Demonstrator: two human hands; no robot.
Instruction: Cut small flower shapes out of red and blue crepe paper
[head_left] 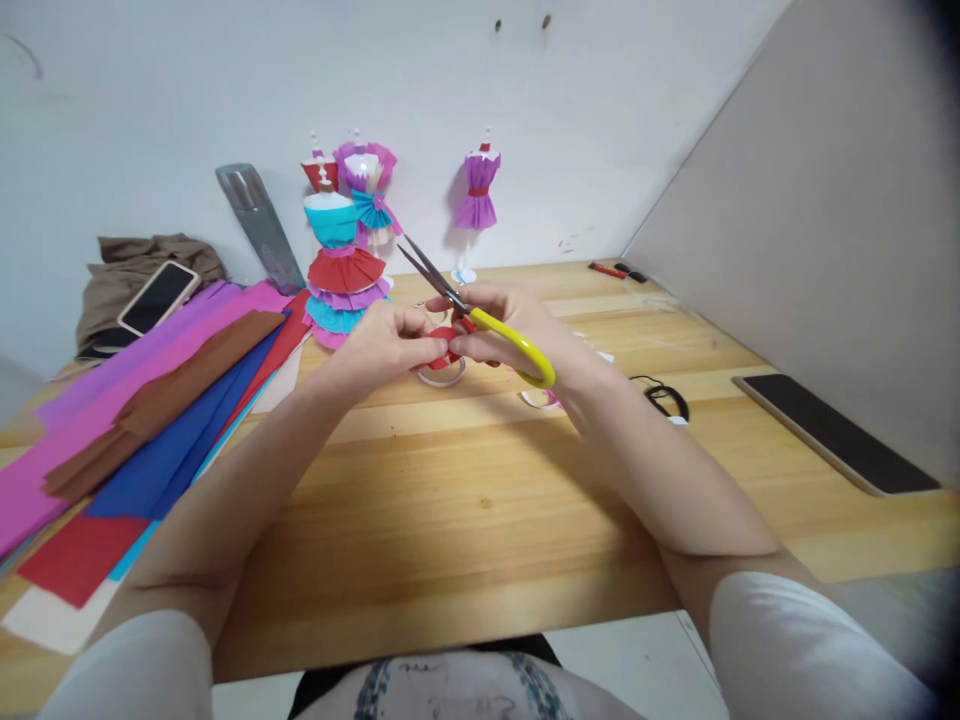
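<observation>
Pinching red paper (451,343) between left hand (382,340) and right hand (529,315), over the table (465,560), near the middle of the view. With left fingers closed in a tip pinch on one side; with right thumb and fingertips closed on the other side, while also carrying scissors (489,324) in the same hand. Can't tell which right fingers go through the loops, with part of the grip hidden. Just below red paper in view, a white ring (442,383).

On handling, red paper first: likely very light, thin, soft, quick to crease or tear, not very slippery. Best taken by the edges in a flat fingertip pinch, without a hard pull. On to scissors: likely heavier, stiff, sturdy, smooth along the metal. Best taken by the yellow grip, keeping skin off the cutting edges, given blades parted slightly.

On direction: for scissors, long axis slanting from lower right to upper left in view. Pointing, tips first, away from the body and leftward, close in view to a mannequin with a blue bow (373,208); grip end back toward the right wrist. For red paper, spanning roughly left to right between both hands; can't tell true long axis, being mostly covered by fingers.
</observation>
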